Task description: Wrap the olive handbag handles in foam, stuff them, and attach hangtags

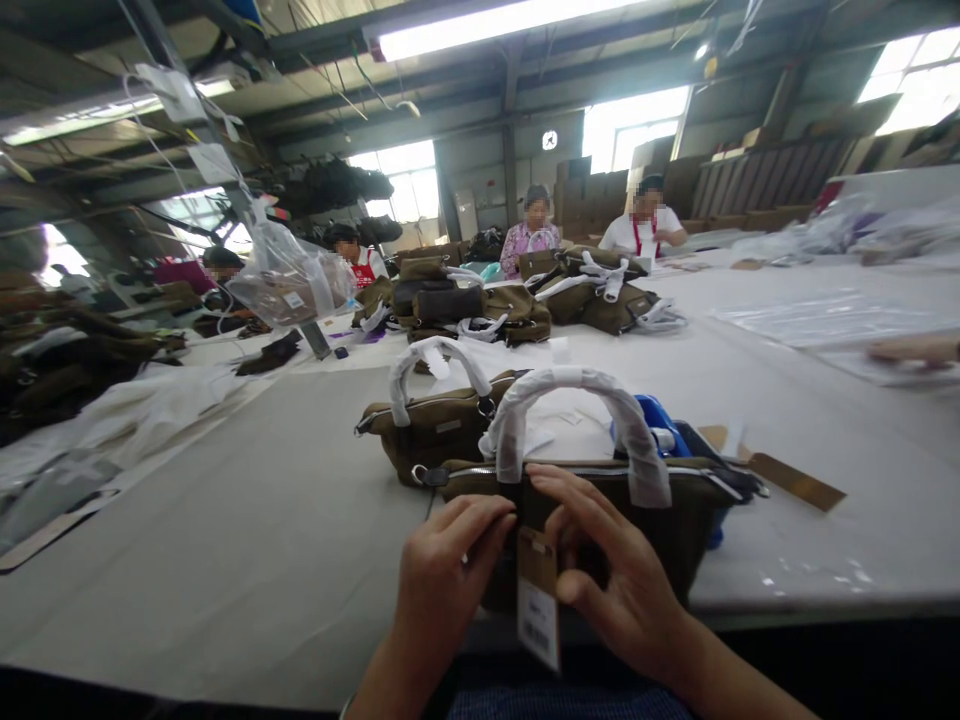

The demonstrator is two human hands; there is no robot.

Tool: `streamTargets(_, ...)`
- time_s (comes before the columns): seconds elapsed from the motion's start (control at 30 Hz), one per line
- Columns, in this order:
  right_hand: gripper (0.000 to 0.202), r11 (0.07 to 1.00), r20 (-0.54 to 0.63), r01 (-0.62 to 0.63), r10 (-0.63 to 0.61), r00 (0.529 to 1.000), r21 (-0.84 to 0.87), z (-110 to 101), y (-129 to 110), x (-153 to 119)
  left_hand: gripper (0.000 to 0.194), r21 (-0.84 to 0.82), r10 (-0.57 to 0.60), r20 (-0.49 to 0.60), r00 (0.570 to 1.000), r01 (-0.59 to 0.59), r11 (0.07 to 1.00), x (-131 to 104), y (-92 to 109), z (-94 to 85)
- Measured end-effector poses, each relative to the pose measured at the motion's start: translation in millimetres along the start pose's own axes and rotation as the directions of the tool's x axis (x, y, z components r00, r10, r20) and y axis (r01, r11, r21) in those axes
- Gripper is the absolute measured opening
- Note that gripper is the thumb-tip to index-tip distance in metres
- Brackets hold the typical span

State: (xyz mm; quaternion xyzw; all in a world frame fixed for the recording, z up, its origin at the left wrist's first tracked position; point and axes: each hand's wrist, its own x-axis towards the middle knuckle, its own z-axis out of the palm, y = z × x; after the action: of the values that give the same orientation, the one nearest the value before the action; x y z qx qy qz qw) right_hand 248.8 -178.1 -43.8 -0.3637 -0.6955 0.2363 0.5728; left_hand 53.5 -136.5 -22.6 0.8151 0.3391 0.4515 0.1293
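Observation:
An olive handbag [679, 520] with a silver zipper and a white-wrapped handle [574, 380] stands upright at the table's near edge. Against its front, my left hand [457, 550] is closed, thumb and fingertips pinched near the strap base on something too small to make out. My right hand [607, 560] has its fingers apart, fingertips resting on the bag near the zipper, thumb beside the hanging tag. The brown and white tag [538, 610] with a barcode dangles between both hands. Just behind stands a second olive bag [442, 430] with a wrapped handle.
A blue container [660, 415] is partly hidden behind the near bag, with a brown tag [799, 482] to its right. Farther back lie piled olive bags [480, 305]. Plastic sheets [832, 320] and another person's blurred hand [915, 350] are at right. Several people sit beyond.

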Motion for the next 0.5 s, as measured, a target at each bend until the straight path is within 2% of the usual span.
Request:
streamTargets(0.07,0.063,0.996,0.0,0.033,-0.033,0.999,-0.084,3.0,-1.5,0.1,0.016,-0.001,0.03,0.018,0.999,-0.03,1.0,3.1,0.1,-0.4)
streamTargets(0.13,0.048,0.987,-0.019,-0.025,0.023,1.0,-0.162,6.9,-1.9,1.9,0.015,-0.032,-0.004,0.024,1.0,0.005,0.999,4.3,0.5,-1.1)
streamTargets(0.27,0.035,0.955,-0.04,-0.232,0.229,0.973,-0.185,12.2,-3.8,10.3,0.01,-0.157,-0.215,0.065,0.974,0.223,0.962,2.0,0.2,-2.0)
streamTargets(0.33,0.03,0.943,-0.02,-0.287,0.288,0.957,-0.166,12.5,-5.9,16.3,0.012,-0.268,-0.349,0.118,0.93,0.368,0.89,0.4,-0.8,-1.1)
streamTargets(0.4,0.021,0.935,0.014,-0.325,0.33,0.944,-0.14,11.7,-8.3,22.0,0.02,-0.403,-0.465,0.181,0.867,0.497,0.769,-0.3,-2.3,0.9)
streamTargets(0.5,0.01,0.928,0.095,-0.36,0.369,0.925,-0.099,9.6,-11.3,28.1,0.032,-0.558,-0.559,0.262,0.787,0.596,0.577,0.0,-4.5,4.8)
